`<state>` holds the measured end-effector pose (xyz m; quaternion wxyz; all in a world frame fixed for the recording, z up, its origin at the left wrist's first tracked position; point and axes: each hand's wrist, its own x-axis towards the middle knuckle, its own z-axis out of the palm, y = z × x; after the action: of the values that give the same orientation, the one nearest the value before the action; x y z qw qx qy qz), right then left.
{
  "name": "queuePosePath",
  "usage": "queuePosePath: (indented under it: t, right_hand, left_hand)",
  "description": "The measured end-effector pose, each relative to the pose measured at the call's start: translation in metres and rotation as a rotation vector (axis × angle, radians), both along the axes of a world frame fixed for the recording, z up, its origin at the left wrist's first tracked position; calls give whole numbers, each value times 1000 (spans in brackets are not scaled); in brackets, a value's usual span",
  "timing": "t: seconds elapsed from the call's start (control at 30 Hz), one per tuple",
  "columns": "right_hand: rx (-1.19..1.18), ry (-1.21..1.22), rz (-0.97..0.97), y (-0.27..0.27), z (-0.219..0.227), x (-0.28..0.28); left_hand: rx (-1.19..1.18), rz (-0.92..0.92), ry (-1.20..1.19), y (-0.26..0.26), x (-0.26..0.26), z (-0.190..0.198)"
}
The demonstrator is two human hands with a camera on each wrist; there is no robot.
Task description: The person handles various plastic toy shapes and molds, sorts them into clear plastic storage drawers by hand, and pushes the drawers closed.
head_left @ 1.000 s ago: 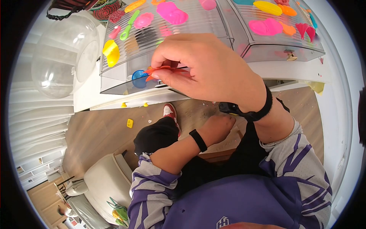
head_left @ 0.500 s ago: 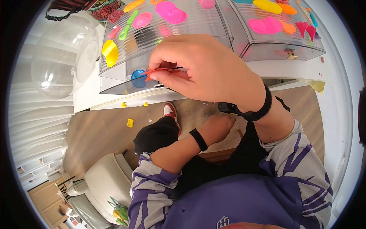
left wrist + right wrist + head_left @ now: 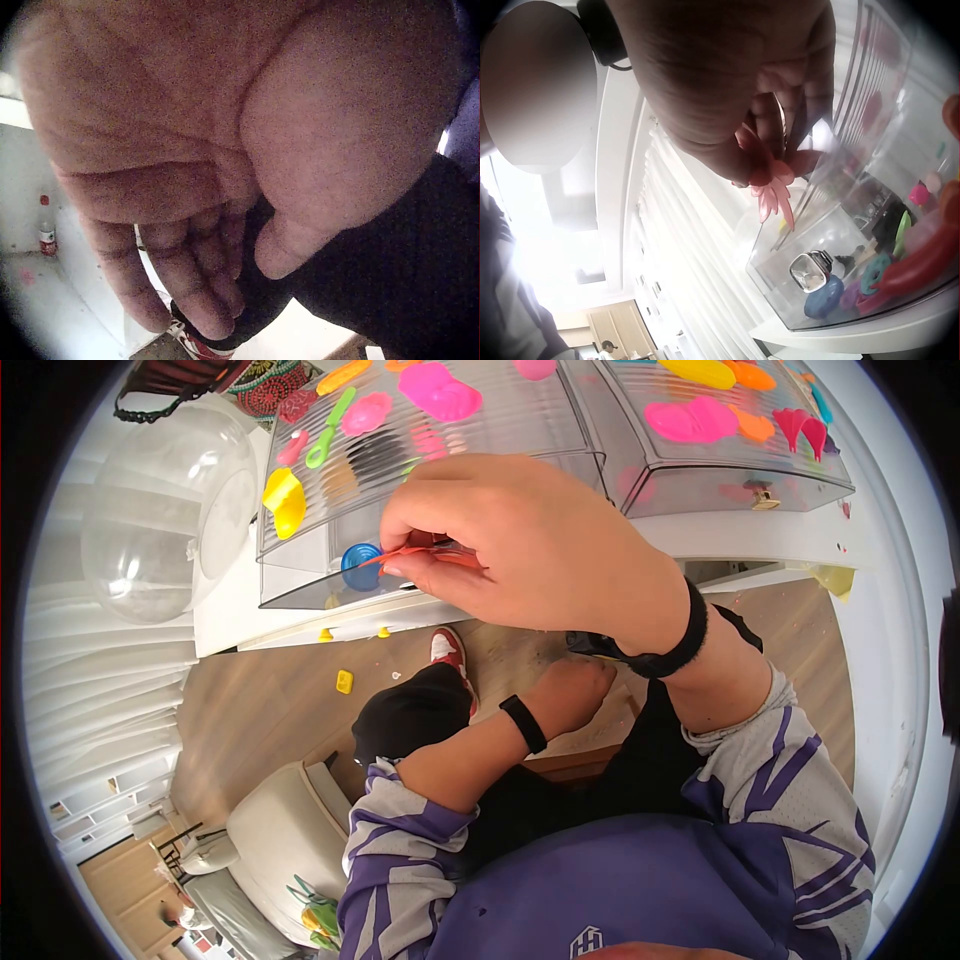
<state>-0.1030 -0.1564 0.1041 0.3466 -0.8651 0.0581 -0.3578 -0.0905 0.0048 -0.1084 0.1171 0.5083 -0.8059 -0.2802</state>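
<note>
My right hand (image 3: 540, 545) pinches a small red-orange plastic piece (image 3: 400, 553) between thumb and fingers, over the front edge of a clear ribbed-lid box (image 3: 300, 582). In the right wrist view the piece (image 3: 775, 196) shows pointed, petal-like tips below the thumb; its upper part is hidden by the hand. A round blue toy (image 3: 361, 567) shows through the box wall just behind it. My left hand (image 3: 578, 693) hangs low, near my legs. The left wrist view shows that hand (image 3: 202, 172) with fingers loosely bent and nothing in them.
Toy pieces, among them a yellow one (image 3: 287, 505) and a green spoon-like one (image 3: 332, 428), lie on the lid. A second clear box (image 3: 700, 488) stands right, with a latch (image 3: 765, 496). A transparent dome (image 3: 160, 510) is at left. Small yellow pieces (image 3: 344, 682) lie on the floor.
My right hand has shifted slightly left in the head view, and the red-orange piece has turned to a thinner profile. My left hand keeps its place.
</note>
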Motion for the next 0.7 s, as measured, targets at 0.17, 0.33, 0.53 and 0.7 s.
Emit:
queuePosePath:
  t: [0.17,0.33,0.53,0.7]
  right_hand:
    - [-9,0,9,-1,0,0]
    - [-10,-5,15,-1,0,0]
    - [6,0,18,0,0,0]
    - [4,-9,21,-1,-1,1]
  left_hand:
    - [-49,6,32,2,-1,-8]
    - [-15,7,42,-1,0,2]
    - [-8,9,50,-3,0,2]
    - [-16,13,49,-4,0,1]
